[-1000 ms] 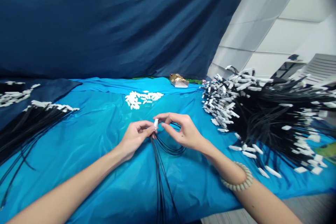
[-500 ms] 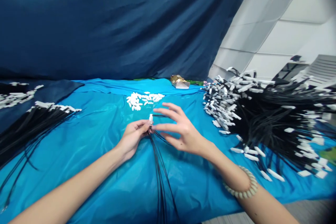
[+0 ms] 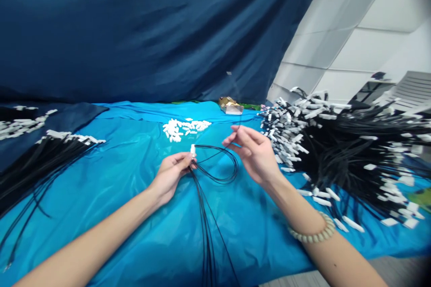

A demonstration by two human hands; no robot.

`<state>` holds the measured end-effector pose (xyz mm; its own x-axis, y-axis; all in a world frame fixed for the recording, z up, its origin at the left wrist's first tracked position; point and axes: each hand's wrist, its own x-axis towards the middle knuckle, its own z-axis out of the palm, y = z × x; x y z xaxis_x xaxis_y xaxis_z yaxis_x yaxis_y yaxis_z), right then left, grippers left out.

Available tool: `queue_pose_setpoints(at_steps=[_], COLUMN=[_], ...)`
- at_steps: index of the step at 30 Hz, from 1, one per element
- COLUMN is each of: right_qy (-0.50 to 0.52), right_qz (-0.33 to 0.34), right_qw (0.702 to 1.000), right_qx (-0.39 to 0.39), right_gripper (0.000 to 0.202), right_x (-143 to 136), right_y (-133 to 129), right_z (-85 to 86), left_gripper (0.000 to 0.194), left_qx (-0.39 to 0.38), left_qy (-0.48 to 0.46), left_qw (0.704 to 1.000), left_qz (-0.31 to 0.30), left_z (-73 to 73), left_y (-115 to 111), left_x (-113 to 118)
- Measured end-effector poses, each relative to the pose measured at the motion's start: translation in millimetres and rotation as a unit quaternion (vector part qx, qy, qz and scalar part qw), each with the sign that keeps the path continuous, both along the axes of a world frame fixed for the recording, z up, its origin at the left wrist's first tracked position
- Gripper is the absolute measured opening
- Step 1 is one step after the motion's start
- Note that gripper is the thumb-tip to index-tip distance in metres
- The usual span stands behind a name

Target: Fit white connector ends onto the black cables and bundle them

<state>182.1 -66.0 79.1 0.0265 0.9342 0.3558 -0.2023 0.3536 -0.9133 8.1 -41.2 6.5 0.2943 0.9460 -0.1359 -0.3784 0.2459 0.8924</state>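
Observation:
My left hand (image 3: pixel 171 172) pinches a small white connector (image 3: pixel 192 150) together with thin black cables, near the middle of the view. From the connector the black cables (image 3: pixel 232 166) loop out to the right and bend back to the fingers, while their long ends hang down toward the front edge. Up and to the right, my right hand (image 3: pixel 254 150) has thumb and fingers closed on one thin black cable. Its far end sticks up above the fingertips, blurred against the dark curtain.
White connectors (image 3: pixel 173 129) lie piled behind my hands. Bundled black cables with white ends lie at left (image 3: pixel 30 157) and heap up at right (image 3: pixel 336 152). A gold and white packet (image 3: pixel 231 106) sits at the back, before a dark blue curtain (image 3: pixel 134 31).
My right hand has moved right and up, and its spread fingers have closed on a cable. The cable loop now shows openly. My left hand has stayed nearly still.

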Motion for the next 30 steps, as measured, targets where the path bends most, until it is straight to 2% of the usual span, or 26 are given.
queue_pose_setpoints(at_steps=[2,5,8,10,13,16,21,30], right_qy=[0.076,0.071,-0.046,-0.164,-0.342,-0.433,-0.461,-0.474], right_qz=[-0.035,-0.119,-0.21,-0.233,-0.183,-0.131,-0.137,-0.13], right_qw=[0.996,0.99,0.972,0.945,0.9,0.87,0.856,0.85], right_qx=[-0.034,-0.016,0.089,0.159,0.197,0.195,0.191,0.187], right_gripper=[0.013,0.018,0.019,0.014,0.007,0.011,0.011,0.013], right_x=[8.0,17.9,18.7,13.7,2.3,-6.8,-10.8,-9.9], right_y=[3.8,8.6,6.9,1.9,-6.3,-10.3,-9.3,-9.1], right_z=[6.9,12.2,11.4,9.0,3.7,-2.7,-9.5,-11.7], left_gripper=[0.019,0.019,0.02,0.02,0.02,0.019,0.019,0.019], left_qx=[0.003,0.009,0.005,0.003,0.01,0.022,0.046,0.053], left_qy=[0.003,0.01,0.015,0.016,0.016,0.015,0.019,0.024], left_qw=[1.0,1.0,1.0,1.0,1.0,1.0,0.999,0.998], left_qz=[-0.007,-0.012,-0.012,-0.013,-0.008,-0.002,-0.001,0.007], left_z=[0.2,-0.8,-2.4,-2.9,-2.6,-1.7,-0.6,1.8], left_y=[-0.4,-0.8,-0.8,-0.9,-1.3,-2.3,-4.5,-5.7], left_x=[0.2,0.4,0.5,0.4,0.0,-0.6,-1.1,-0.4])
